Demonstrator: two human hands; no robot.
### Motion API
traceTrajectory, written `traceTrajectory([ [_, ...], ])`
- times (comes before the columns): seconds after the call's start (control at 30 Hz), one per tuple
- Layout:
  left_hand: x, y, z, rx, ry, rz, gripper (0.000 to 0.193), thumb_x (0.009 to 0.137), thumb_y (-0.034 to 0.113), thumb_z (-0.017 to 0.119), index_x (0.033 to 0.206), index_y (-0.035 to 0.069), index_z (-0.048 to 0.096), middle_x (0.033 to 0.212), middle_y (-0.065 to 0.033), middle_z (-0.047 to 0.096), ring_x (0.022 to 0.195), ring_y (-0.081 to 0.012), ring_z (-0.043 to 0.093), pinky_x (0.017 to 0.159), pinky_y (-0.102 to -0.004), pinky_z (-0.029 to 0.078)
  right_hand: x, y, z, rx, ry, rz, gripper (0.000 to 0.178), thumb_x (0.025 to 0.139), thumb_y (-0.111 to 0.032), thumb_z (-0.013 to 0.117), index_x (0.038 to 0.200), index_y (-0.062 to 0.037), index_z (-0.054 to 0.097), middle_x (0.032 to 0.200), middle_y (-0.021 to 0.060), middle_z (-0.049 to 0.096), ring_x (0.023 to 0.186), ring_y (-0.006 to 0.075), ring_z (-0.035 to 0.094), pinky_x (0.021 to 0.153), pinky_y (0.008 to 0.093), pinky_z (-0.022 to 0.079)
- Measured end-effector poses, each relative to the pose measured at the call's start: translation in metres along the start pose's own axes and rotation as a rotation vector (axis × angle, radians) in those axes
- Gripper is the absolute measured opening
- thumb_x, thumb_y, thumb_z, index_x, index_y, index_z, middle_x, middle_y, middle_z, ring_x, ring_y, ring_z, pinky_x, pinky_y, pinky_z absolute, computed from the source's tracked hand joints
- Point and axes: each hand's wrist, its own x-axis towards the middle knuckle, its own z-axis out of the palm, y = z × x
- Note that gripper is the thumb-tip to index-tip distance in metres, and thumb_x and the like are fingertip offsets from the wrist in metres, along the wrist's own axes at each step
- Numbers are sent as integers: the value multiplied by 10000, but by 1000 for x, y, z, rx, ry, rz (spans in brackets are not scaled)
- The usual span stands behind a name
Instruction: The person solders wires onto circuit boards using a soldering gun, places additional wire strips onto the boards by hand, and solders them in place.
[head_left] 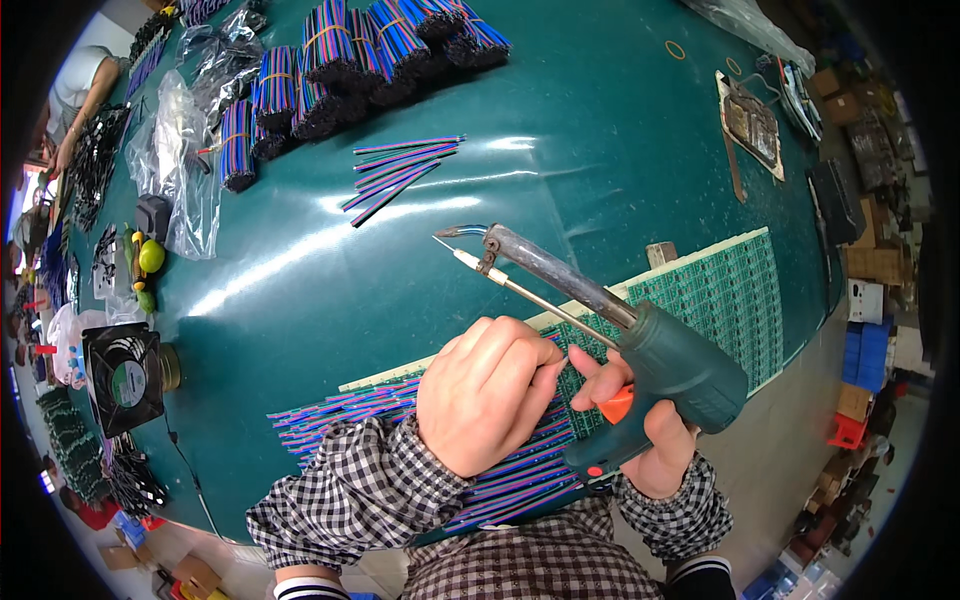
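My right hand is wrapped round the handle of a dark green soldering gun with an orange trigger. Its tip and a thin metal feed tube point up and left over the table. Beside it my left hand is closed in a pinch above a panel of small green circuit boards; what the fingers hold is hidden. Rows of short blue, pink and black ribbon wires lie along the panel's left part, partly under my left forearm. Several loose wires of the same kind lie farther off.
Rubber-banded wire bundles stand at the far left by clear plastic bags. A black fan sits at the left edge. A small block touches the panel's far edge. Far right lies a worn metal plate. Another person's arm shows far left.
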Motion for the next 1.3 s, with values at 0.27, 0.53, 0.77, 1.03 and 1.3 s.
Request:
traceTrajectory([
  [0.27,0,2,-6,15,-39,14,203,771,-33,765,945,33,685,923,-100,646,778,-273,636,692,-366,514,-26,-5,-13,76,50,-74,708,1029,-568,527,1385,40,461,1101,115,615,985,265,645,1161,616,403],
  [0.53,9,0,-12,-144,-141,-230,172,760,-50,776,904,24,719,997,-90,606,837,-213,632,718,-300,528,-72,-2,-41,151,253,-142,761,950,-522,685,1387,66,480,1087,154,631,1035,318,676,1024,604,539],
  [0.77,15,0,-13,-151,-182,-328,134,779,-28,790,882,22,721,994,-70,601,802,-135,602,673,-255,509,-97,-5,-54,123,279,-75,739,929,-481,735,1350,76,496,1105,161,634,1089,336,673,989,574,572],
  [1.03,17,0,-11,-154,-178,-348,119,788,-23,783,881,18,721,991,-63,594,782,-113,581,657,-239,496,-119,-3,-58,-29,337,-2,701,944,-479,714,1275,107,515,1048,181,636,892,314,717,784,433,664],
  [1.3,17,-2,-11,-176,-185,-350,108,789,-9,785,876,12,723,987,-62,591,770,-113,576,652,-243,493,-142,9,-70,-110,333,92,679,876,-509,789,1146,81,589,1110,194,648,980,271,716,794,367,629],
])
